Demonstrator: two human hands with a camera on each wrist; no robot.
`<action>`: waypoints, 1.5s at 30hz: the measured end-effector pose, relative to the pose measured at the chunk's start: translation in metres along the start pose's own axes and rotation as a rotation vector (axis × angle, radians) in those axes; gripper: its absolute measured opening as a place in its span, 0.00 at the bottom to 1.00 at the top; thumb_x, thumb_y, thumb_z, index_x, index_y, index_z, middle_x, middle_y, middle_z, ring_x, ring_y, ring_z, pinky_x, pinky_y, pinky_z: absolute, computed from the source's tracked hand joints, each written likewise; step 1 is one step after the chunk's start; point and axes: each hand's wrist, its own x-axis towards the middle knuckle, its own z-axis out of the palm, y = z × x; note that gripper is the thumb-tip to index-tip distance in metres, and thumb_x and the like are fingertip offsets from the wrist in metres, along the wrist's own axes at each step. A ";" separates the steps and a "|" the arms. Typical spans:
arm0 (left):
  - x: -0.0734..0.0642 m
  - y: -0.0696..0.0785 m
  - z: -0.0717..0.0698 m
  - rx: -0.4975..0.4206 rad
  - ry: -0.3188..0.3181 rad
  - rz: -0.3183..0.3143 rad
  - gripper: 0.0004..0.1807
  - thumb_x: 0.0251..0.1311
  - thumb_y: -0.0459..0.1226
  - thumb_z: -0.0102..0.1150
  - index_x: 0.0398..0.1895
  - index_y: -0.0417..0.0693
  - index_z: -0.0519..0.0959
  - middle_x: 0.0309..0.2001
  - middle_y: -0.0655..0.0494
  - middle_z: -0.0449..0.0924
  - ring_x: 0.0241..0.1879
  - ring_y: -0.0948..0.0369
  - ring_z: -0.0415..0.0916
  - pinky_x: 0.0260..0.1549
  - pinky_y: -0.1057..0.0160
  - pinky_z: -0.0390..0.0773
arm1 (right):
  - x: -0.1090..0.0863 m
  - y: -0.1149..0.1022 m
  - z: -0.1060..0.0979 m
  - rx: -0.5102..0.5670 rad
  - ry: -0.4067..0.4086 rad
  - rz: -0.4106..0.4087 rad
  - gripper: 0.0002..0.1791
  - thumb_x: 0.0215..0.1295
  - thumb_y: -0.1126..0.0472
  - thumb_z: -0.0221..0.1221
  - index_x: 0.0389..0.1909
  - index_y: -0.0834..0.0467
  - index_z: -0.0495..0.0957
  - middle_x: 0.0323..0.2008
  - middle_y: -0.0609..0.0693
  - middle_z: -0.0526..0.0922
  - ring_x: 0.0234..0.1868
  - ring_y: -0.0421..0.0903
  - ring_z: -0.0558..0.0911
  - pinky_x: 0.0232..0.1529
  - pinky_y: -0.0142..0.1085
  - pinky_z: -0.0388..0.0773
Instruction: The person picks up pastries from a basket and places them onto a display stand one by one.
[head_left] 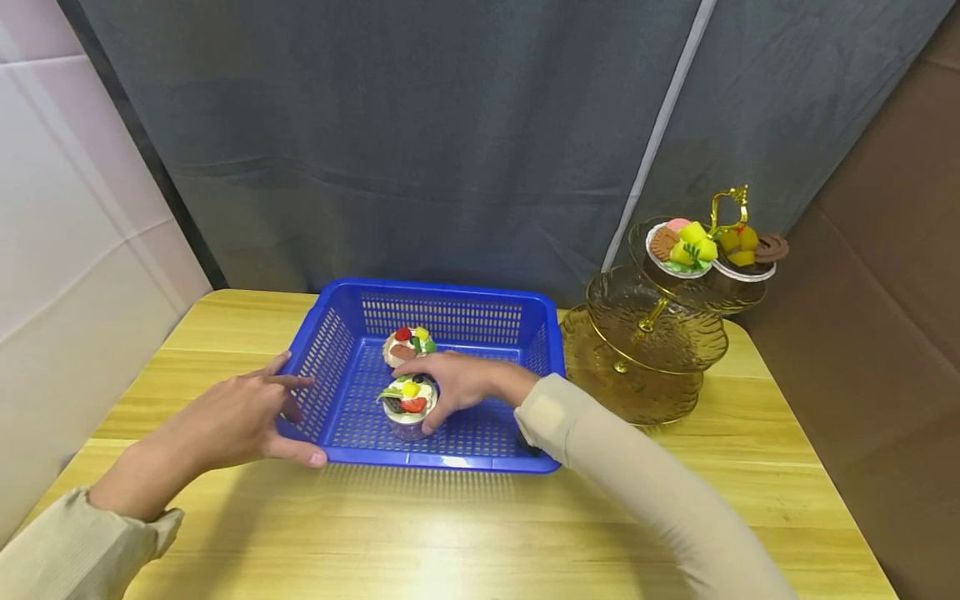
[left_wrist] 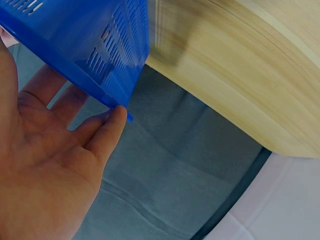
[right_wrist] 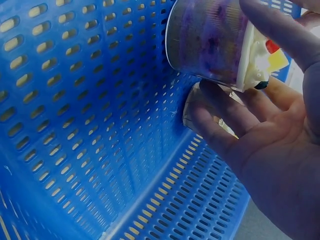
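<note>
In the head view my right hand (head_left: pixel 468 383) reaches into a blue plastic basket (head_left: pixel 480 462) and holds a clear dessert cup (head_left: pixel 408 421) between thumb and fingers. White cream, a strawberry piece and a yellow cube top this cup; its purple layers (right_wrist: pixel 207 42) show in the right wrist view. Just behind it in the basket sits a second dessert cup (head_left: pixel 402 352) with fruit and a brown biscuit. My left hand (head_left: pixel 243 417) rests at the basket's left rim, fingers spread and extended over it, thumb near the front corner. Its fingertips touch the rim (left_wrist: pixel 75 80) in the left wrist view.
To the right of the basket stands a three-tier amber stand (head_left: pixel 660 333) with a gold handle. Two dessert cups, one with a pink and yellow topping (head_left: pixel 682 250), sit on its top tier. A grey curtain (head_left: pixel 412 150) hangs behind the wooden table (head_left: pixel 450 533).
</note>
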 end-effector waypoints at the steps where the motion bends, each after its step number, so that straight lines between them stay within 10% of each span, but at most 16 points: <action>1: 0.000 0.000 0.000 0.001 0.002 0.001 0.38 0.37 0.72 0.66 0.29 0.46 0.88 0.52 0.39 0.83 0.63 0.25 0.62 0.47 0.33 0.75 | 0.000 0.000 0.000 -0.006 0.003 0.001 0.48 0.47 0.61 0.77 0.71 0.58 0.67 0.63 0.54 0.75 0.59 0.46 0.73 0.62 0.31 0.66; 22: 0.000 0.000 0.003 -0.005 0.013 0.006 0.38 0.37 0.73 0.66 0.28 0.47 0.88 0.52 0.40 0.83 0.62 0.25 0.62 0.47 0.33 0.76 | -0.002 -0.003 0.001 -0.050 0.042 0.014 0.42 0.46 0.58 0.77 0.64 0.57 0.70 0.50 0.47 0.80 0.47 0.40 0.76 0.50 0.27 0.71; 35: -0.001 -0.002 0.003 -0.019 0.008 0.001 0.37 0.37 0.72 0.67 0.28 0.46 0.88 0.53 0.38 0.82 0.63 0.24 0.61 0.47 0.32 0.75 | -0.023 -0.027 -0.022 0.080 0.233 -0.160 0.36 0.47 0.59 0.73 0.60 0.54 0.72 0.50 0.45 0.80 0.47 0.39 0.78 0.50 0.29 0.75; 45: -0.001 -0.002 0.002 -0.016 0.024 0.009 0.36 0.37 0.72 0.67 0.27 0.47 0.88 0.52 0.39 0.83 0.63 0.24 0.61 0.47 0.33 0.75 | -0.063 -0.032 -0.048 0.083 0.457 -0.134 0.35 0.49 0.51 0.73 0.60 0.50 0.74 0.46 0.40 0.82 0.47 0.37 0.79 0.51 0.36 0.76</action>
